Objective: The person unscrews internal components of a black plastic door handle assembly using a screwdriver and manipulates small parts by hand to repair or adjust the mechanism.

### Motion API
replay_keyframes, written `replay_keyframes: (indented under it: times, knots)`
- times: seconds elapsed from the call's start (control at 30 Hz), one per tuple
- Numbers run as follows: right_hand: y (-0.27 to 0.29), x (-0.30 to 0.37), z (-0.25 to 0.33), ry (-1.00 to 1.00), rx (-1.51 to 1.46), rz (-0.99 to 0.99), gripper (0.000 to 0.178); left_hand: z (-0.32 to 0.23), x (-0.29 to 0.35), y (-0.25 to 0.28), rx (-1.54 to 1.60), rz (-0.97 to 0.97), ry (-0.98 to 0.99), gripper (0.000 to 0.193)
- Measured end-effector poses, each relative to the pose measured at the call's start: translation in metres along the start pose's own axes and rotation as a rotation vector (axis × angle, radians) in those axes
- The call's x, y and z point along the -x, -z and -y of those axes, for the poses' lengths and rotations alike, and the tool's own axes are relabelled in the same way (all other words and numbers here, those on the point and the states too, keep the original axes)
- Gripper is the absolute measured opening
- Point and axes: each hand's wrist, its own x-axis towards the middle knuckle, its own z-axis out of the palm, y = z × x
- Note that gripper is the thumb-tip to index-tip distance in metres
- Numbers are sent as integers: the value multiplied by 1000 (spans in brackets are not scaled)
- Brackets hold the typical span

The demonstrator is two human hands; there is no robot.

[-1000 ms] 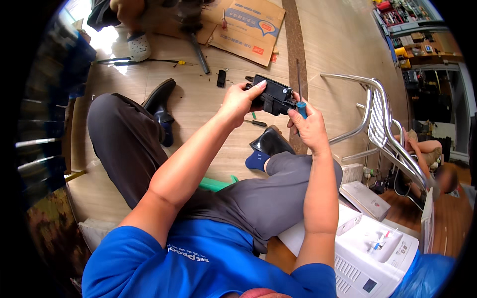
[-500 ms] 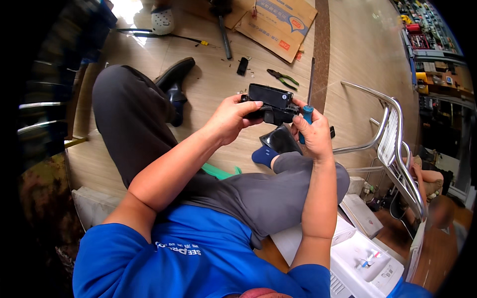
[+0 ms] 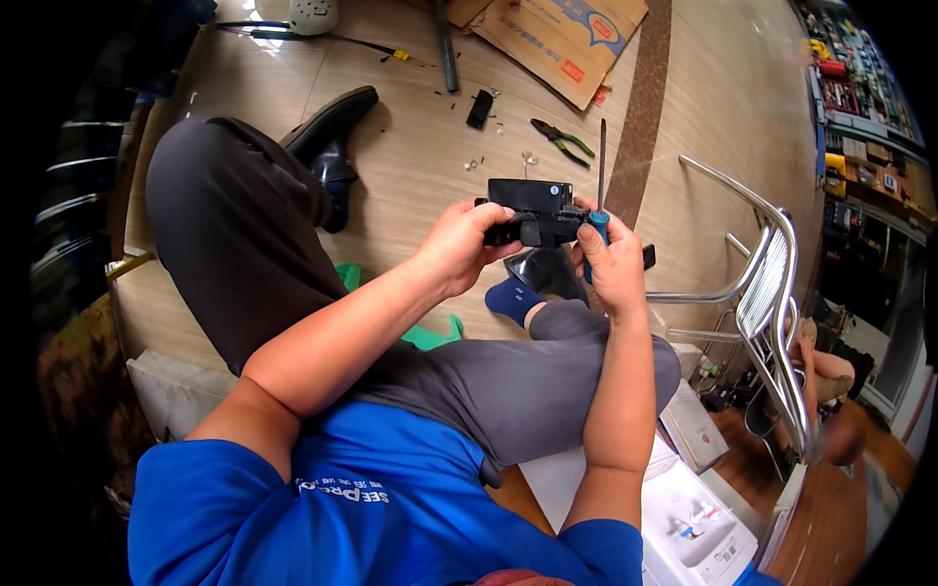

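Observation:
Between my hands, above the floor in front of me, is a black plastic device (image 3: 531, 196) with a boxy upper part and a bulkier lower part; its exact kind does not show. My left hand (image 3: 459, 246) grips its left end, thumb on top. The right hand (image 3: 608, 264) is closed round the blue handle of a screwdriver (image 3: 599, 227), its long shaft pointing away from me. Fingertips of that hand also touch the device's right end. Some right-hand fingers are hidden behind the handle and device.
Pliers with green-edged handles (image 3: 564, 143), a small black rectangular piece (image 3: 480, 109) and tiny loose parts lie on the floor beyond. Further off is flat cardboard (image 3: 557, 39). A metal-framed chair (image 3: 767, 278) stands to the right, near a white tray (image 3: 699, 527). Another person (image 3: 831, 366) sits at far right.
My view has shifted slightly, so the surroundings sit differently in the picture. Both hands keep their holds; the device is tilted a little differently and the screwdriver's shaft leans slightly more to the left.

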Motion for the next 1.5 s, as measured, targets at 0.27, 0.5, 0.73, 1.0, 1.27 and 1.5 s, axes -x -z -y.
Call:
replay_keyframes:
  times: [0.27,0.5,0.73,1.0,1.27,1.5]
  knots:
    - [8,-13,-13,25,-12,64,67,-7,-7,1,-34,21,-48,17]
    - [8,-23,-11,19,-33,75,71,-9,-11,2,0,52,-92,23]
    - [10,-27,-12,18,-132,108,75,-7,-16,3,-41,102,-147,35]
    - [9,-26,-13,44,-121,101,77,-6,-16,6,-84,133,-202,41]
    - [8,-25,-13,34,-78,86,75,-7,-11,2,-91,66,-182,34]
    - [9,-22,-16,48,-57,96,76,-7,-8,0,-120,40,-213,36]
